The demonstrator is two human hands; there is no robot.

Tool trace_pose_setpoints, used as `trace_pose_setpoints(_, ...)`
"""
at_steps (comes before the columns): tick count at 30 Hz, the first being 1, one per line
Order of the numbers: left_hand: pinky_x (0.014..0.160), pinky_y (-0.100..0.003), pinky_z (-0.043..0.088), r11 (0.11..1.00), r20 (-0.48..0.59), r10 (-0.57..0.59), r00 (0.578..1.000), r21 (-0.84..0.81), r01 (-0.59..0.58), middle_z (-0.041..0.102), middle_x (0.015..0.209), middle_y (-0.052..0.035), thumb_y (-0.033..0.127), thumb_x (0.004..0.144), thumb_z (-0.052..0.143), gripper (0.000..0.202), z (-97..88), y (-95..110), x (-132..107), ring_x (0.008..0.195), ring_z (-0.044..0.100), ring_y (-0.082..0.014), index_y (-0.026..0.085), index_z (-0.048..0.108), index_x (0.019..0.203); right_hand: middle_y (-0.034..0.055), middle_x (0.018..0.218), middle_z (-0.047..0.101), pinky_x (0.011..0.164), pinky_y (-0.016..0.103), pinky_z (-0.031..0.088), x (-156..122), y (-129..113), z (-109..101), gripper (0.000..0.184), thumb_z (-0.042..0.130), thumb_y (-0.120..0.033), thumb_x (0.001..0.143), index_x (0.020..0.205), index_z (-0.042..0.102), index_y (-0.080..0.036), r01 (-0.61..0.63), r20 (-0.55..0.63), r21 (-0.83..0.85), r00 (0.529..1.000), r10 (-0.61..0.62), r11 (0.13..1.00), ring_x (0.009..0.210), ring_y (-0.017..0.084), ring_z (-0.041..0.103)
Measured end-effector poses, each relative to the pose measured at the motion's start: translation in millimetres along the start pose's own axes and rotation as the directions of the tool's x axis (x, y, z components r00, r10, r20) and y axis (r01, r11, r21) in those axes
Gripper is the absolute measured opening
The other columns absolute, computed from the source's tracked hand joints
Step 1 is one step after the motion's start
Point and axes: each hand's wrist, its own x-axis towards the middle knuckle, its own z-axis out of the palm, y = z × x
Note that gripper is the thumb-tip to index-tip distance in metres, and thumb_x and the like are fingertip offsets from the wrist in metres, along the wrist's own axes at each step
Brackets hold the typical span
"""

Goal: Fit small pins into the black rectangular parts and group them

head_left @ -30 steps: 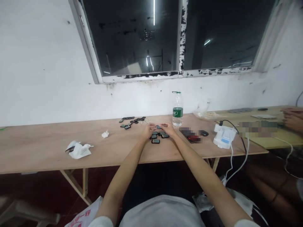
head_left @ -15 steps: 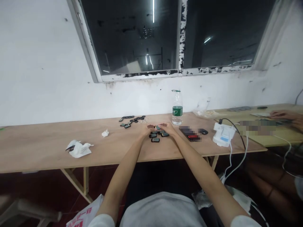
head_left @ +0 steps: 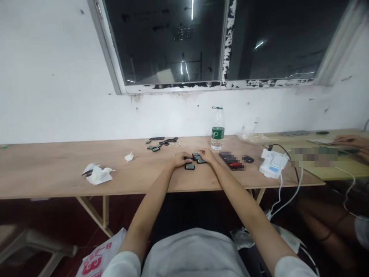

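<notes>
While both hands rest on the tabletop point(head_left: 57, 173), the left hand point(head_left: 181, 159) and right hand point(head_left: 208, 155) touch small dark tags point(head_left: 196, 159); their grip I cannot tell; a bottle point(head_left: 217, 129) stands at 1 o'clock.

I see a long matt plywood table point(head_left: 57, 173) with a smooth, pale grain. The small dark plastic tags point(head_left: 189, 166) on it look glossy. The clear plastic bottle point(head_left: 217, 129) shines, and the crumpled white paper tissue point(head_left: 99, 174) looks soft and rough.

Small tags point(head_left: 189, 166): black rims, grey-green faces. Bottle point(head_left: 217, 129): clear, green label, green cap. Table point(head_left: 57, 177): light tan wood. Crumpled tissue point(head_left: 98, 174): white. Charger box point(head_left: 273, 164): white, blue patch.
</notes>
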Motion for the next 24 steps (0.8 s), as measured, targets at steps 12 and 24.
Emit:
trace_pose_setpoints(12,0.101,-0.034,0.054,0.999,0.071,0.031,0.997,0.031,-0.033,0.080,0.114,-0.0062,0.045,0.086,0.077,0.030,3.2,-8,0,0.110,0.072,-0.0253,0.024,0.083,0.106,0.0098,0.088,0.080,0.077,0.032,0.057,-14,-8,-11,0.034,0.076,-0.050,0.081,0.083,0.078,-0.016,0.170,0.315,0.217,0.920,-0.234,0.961,0.080,0.023,0.071)
trace_pose_setpoints(24,0.106,-0.039,0.054,0.983,-0.390,-0.126,0.912,0.071,0.166,0.078,0.117,-0.0093,0.021,0.096,0.062,0.022,-10.9,-16,-5,0.112,0.070,-0.0250,0.017,0.077,0.111,0.0071,0.085,0.071,0.077,0.035,0.056,-121,-161,-80,0.030,0.058,-0.045,0.101,0.089,0.071,-0.021,0.642,0.058,0.342,0.714,-0.697,0.686,0.081,0.022,0.065)
